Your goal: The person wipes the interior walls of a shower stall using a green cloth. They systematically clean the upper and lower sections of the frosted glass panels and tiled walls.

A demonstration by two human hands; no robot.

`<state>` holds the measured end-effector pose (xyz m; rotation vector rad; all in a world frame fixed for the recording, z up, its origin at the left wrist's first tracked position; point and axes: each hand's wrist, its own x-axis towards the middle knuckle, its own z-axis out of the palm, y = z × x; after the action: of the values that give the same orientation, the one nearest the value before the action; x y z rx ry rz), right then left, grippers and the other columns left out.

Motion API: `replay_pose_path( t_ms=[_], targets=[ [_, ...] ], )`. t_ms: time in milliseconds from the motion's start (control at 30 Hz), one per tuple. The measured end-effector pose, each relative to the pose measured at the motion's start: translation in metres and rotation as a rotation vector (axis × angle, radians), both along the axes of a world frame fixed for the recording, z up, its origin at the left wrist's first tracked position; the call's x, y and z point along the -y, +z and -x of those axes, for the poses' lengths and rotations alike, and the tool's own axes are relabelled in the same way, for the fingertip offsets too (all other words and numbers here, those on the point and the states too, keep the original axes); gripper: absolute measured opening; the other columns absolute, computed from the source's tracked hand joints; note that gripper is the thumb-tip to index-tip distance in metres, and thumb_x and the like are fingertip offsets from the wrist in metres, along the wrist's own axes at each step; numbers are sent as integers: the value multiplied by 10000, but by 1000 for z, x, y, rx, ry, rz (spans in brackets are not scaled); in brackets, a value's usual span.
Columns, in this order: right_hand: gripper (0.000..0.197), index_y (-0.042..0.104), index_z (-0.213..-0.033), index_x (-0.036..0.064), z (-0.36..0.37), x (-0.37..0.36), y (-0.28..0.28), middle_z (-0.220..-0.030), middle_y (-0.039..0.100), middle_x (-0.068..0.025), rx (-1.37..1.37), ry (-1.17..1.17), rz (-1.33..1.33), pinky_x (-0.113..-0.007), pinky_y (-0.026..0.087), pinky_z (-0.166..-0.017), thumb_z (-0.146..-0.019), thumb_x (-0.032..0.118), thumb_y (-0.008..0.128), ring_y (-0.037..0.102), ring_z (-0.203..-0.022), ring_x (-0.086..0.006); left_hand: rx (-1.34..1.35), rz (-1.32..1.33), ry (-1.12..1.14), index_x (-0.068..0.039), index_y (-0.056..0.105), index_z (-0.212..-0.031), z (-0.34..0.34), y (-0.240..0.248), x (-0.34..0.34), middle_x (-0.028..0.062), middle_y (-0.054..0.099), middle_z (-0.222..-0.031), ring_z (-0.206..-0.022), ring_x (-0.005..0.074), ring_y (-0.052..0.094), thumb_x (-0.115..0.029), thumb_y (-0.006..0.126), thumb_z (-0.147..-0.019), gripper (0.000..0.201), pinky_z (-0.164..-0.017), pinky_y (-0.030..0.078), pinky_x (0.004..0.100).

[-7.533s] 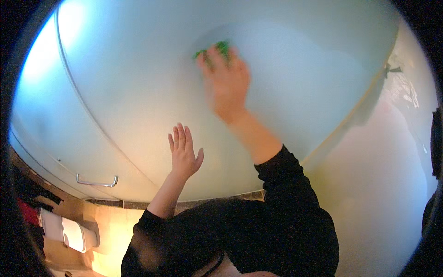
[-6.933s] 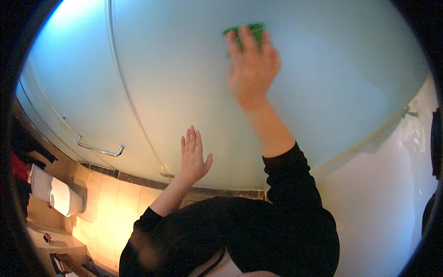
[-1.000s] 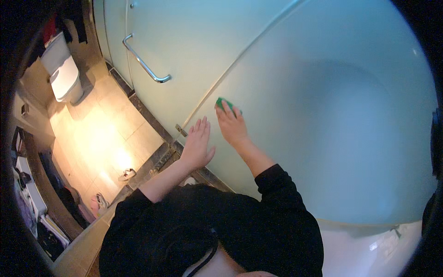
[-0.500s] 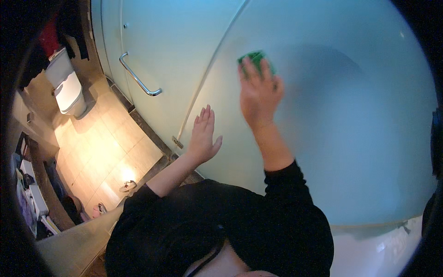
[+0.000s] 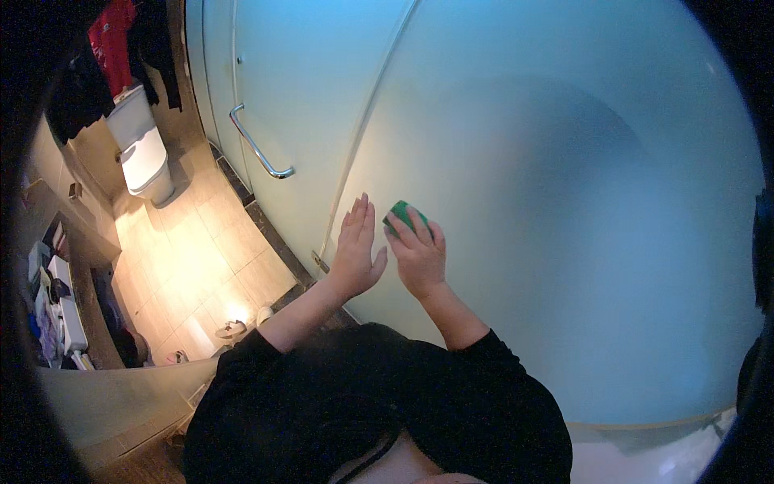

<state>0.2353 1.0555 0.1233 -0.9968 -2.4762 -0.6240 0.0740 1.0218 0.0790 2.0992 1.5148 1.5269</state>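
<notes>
A large frosted glass panel fills the middle and right of the view. My right hand is closed over a green sponge, which lies against this glass; the fingers cover part of it. Just to the left, my left hand rests flat on the glass near the panel's seam, its fingers stretched out and holding nothing. The two hands are close together but apart.
Left of the seam is a glass door with a chrome handle. Beyond it stand a white toilet and hanging clothes. Shoes lie on the tiled floor. Assorted items crowd a counter at far left.
My right hand has come down and left across the glass with the sponge, from high on the panel to beside my left hand. The left hand has stayed nearly in place.
</notes>
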Motion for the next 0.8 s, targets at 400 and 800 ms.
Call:
replay_pose_path(
  t_ms=[400, 800],
  targets=[
    [536, 659, -1290, 205, -39, 6, 156, -1471, 509, -61, -342, -499, -739, -502, 243, -1078, -771, 72, 639, 361, -1409, -379, -62, -101, -133, 110, 135, -1509, 2, 38, -42, 322, 135, -1583, -1478, 473, 150, -97, 660, -822, 890, -1196, 159, 537],
    [410, 606, -1322, 209, 99, -76, 96, -1520, 442, 49, 168, -238, -426, -423, 180, -1175, -919, 232, 532, 311, -1456, -172, 145, -463, -248, 135, 182, -1495, 66, 41, -95, 370, 207, -1544, -1455, 514, 198, -22, 600, -820, 810, -1181, 200, 545]
  ],
)
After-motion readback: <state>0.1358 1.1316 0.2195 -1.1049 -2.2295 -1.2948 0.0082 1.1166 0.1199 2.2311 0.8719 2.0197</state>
